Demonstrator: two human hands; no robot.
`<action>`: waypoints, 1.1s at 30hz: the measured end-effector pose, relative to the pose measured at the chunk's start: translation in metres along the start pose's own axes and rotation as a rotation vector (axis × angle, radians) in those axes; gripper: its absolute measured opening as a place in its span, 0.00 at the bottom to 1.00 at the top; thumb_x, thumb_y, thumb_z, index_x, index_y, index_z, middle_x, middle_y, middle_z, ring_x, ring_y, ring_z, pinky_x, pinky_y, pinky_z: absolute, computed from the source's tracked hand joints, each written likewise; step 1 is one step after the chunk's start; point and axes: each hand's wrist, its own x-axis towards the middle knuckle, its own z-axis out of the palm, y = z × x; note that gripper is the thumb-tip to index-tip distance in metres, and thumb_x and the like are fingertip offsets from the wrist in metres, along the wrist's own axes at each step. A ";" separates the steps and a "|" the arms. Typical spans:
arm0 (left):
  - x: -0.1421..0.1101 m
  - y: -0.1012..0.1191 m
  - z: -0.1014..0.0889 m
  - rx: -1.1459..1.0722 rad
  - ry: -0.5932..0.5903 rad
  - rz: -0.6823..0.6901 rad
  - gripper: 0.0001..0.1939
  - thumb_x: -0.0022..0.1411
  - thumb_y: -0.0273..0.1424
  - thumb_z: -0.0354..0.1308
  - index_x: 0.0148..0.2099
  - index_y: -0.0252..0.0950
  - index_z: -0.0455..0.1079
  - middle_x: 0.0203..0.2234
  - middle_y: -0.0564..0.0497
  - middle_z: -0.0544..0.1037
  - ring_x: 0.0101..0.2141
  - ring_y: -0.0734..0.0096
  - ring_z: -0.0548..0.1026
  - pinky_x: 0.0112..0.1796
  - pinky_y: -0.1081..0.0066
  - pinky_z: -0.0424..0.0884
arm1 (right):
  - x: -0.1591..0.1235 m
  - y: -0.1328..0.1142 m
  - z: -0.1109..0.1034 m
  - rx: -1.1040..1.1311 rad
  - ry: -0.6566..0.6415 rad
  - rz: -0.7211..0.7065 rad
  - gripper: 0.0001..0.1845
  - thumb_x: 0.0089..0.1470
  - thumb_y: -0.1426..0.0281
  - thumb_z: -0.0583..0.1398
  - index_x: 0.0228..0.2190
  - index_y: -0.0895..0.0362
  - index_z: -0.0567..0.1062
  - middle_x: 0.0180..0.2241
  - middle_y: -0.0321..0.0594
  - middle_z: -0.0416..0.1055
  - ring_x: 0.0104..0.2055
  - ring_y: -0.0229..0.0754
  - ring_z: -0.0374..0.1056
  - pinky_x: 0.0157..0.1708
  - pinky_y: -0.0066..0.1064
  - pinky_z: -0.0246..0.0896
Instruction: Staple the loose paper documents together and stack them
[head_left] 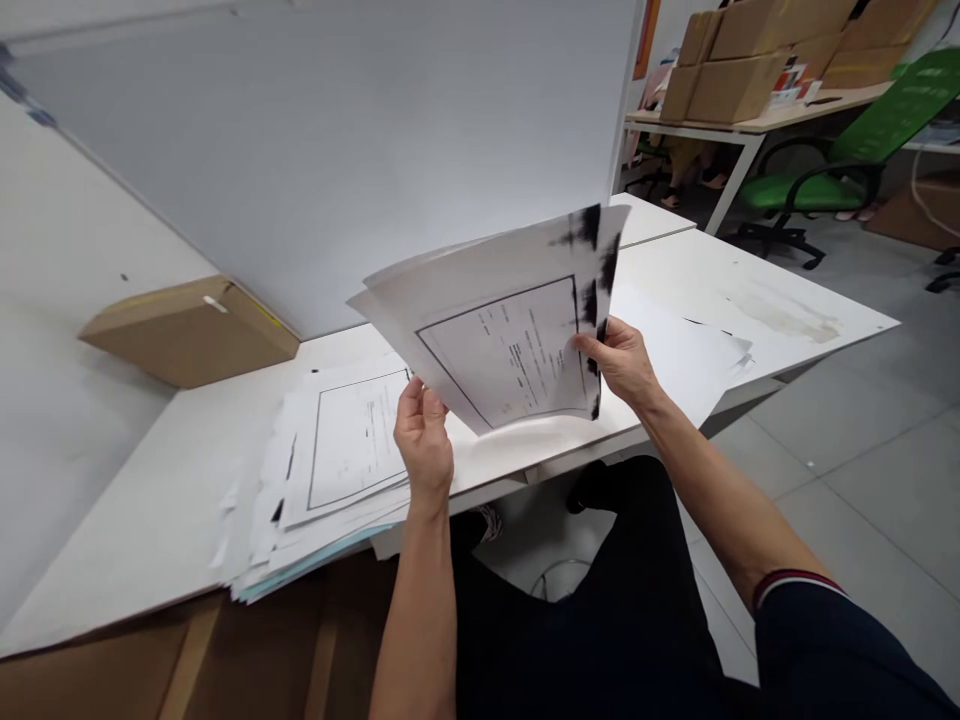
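Observation:
A few printed paper sheets (495, 330), with a black frame around the text and dark ink smears along the right edge, are held up tilted above the table. My right hand (621, 362) grips their right edge, thumb on the front face. At the lower left edge of the sheets, my left hand (424, 432) has its fingers closed on the paper. To the left lies a pile of printed papers (352, 450), the top one also bearing a black frame. Other white sheets (675, 345) lie on the table at the right, partly behind my right hand.
The white table (150, 480) has its front edge near my legs. A cardboard box (187, 335) stands at the back left beside a large whiteboard (360, 150). Farther right are a green chair (802, 190) and a desk stacked with cardboard boxes (735, 85).

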 end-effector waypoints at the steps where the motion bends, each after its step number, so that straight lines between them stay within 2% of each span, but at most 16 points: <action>1: 0.000 -0.004 0.002 0.042 0.020 0.057 0.18 0.55 0.42 0.59 0.46 0.40 0.68 0.28 0.54 0.68 0.31 0.77 0.69 0.36 0.72 0.67 | -0.001 0.005 0.001 0.007 0.008 -0.014 0.14 0.42 0.60 0.67 0.26 0.55 0.72 0.26 0.33 0.69 0.31 0.38 0.64 0.34 0.31 0.62; 4: -0.001 -0.010 0.005 0.160 0.006 0.152 0.19 0.57 0.46 0.55 0.45 0.39 0.67 0.25 0.56 0.64 0.28 0.77 0.65 0.35 0.73 0.65 | -0.006 0.016 0.002 0.020 -0.018 -0.009 0.16 0.42 0.58 0.66 0.32 0.53 0.73 0.32 0.35 0.73 0.36 0.41 0.68 0.40 0.35 0.63; 8: -0.005 -0.005 0.012 0.296 -0.071 0.140 0.18 0.59 0.47 0.51 0.42 0.38 0.66 0.21 0.57 0.57 0.23 0.76 0.58 0.30 0.73 0.60 | -0.014 0.018 0.001 0.012 -0.108 0.071 0.21 0.44 0.55 0.65 0.38 0.53 0.71 0.39 0.38 0.74 0.42 0.45 0.69 0.45 0.38 0.63; 12: -0.008 -0.001 0.019 0.340 -0.018 0.227 0.17 0.60 0.46 0.52 0.31 0.37 0.63 0.22 0.57 0.56 0.24 0.77 0.56 0.28 0.74 0.57 | -0.017 0.017 0.002 -0.068 -0.115 0.093 0.24 0.44 0.52 0.63 0.39 0.53 0.70 0.41 0.41 0.74 0.45 0.48 0.68 0.46 0.41 0.63; 15: -0.009 -0.005 0.021 0.338 0.021 0.156 0.19 0.60 0.45 0.52 0.25 0.36 0.58 0.20 0.57 0.55 0.23 0.77 0.56 0.28 0.74 0.57 | -0.018 0.024 0.002 -0.090 -0.102 0.085 0.23 0.45 0.53 0.62 0.40 0.54 0.69 0.40 0.41 0.74 0.45 0.48 0.68 0.45 0.40 0.63; 18: -0.008 -0.007 0.020 0.276 0.007 0.034 0.18 0.59 0.44 0.53 0.26 0.36 0.58 0.19 0.58 0.55 0.23 0.78 0.57 0.28 0.75 0.58 | -0.015 0.024 0.000 -0.138 -0.098 0.083 0.21 0.46 0.55 0.62 0.38 0.55 0.70 0.36 0.40 0.74 0.41 0.46 0.69 0.41 0.38 0.64; 21: -0.004 0.001 0.015 0.157 -0.029 -0.004 0.13 0.56 0.41 0.58 0.35 0.38 0.62 0.24 0.57 0.61 0.27 0.79 0.63 0.31 0.76 0.64 | -0.006 -0.003 -0.008 -0.308 -0.123 -0.013 0.16 0.49 0.58 0.61 0.35 0.57 0.70 0.32 0.38 0.73 0.36 0.44 0.68 0.35 0.34 0.63; 22: -0.002 0.005 0.013 0.118 -0.031 0.015 0.16 0.54 0.40 0.61 0.40 0.39 0.62 0.29 0.55 0.64 0.29 0.78 0.66 0.34 0.75 0.65 | -0.002 -0.019 -0.011 -0.408 -0.148 -0.066 0.15 0.50 0.59 0.60 0.34 0.57 0.70 0.31 0.38 0.72 0.34 0.43 0.67 0.33 0.33 0.62; 24: 0.001 0.013 0.007 0.082 -0.036 0.079 0.30 0.48 0.36 0.66 0.51 0.42 0.58 0.41 0.50 0.66 0.36 0.75 0.69 0.40 0.72 0.67 | 0.004 -0.054 -0.016 -0.662 -0.223 -0.168 0.11 0.51 0.62 0.59 0.31 0.57 0.70 0.29 0.36 0.70 0.32 0.41 0.65 0.31 0.31 0.59; 26: 0.002 0.019 0.000 0.130 -0.055 0.133 0.41 0.45 0.34 0.68 0.58 0.46 0.51 0.51 0.45 0.62 0.43 0.71 0.69 0.45 0.68 0.67 | 0.007 -0.088 -0.019 -0.922 -0.280 -0.237 0.08 0.53 0.64 0.57 0.30 0.56 0.70 0.25 0.35 0.67 0.29 0.39 0.63 0.29 0.30 0.55; 29: -0.003 0.019 -0.007 0.270 -0.115 0.108 0.44 0.46 0.33 0.68 0.61 0.48 0.49 0.55 0.44 0.59 0.50 0.65 0.66 0.51 0.63 0.62 | 0.007 -0.122 -0.015 -1.227 -0.349 -0.305 0.06 0.54 0.67 0.55 0.29 0.54 0.70 0.22 0.35 0.64 0.26 0.40 0.61 0.26 0.30 0.49; 33: -0.008 0.007 -0.007 0.299 -0.171 0.031 0.42 0.48 0.33 0.67 0.62 0.47 0.50 0.56 0.44 0.63 0.55 0.63 0.63 0.55 0.62 0.57 | 0.004 -0.135 -0.003 -1.442 -0.495 -0.349 0.06 0.55 0.69 0.53 0.29 0.54 0.69 0.21 0.37 0.64 0.25 0.40 0.60 0.24 0.31 0.45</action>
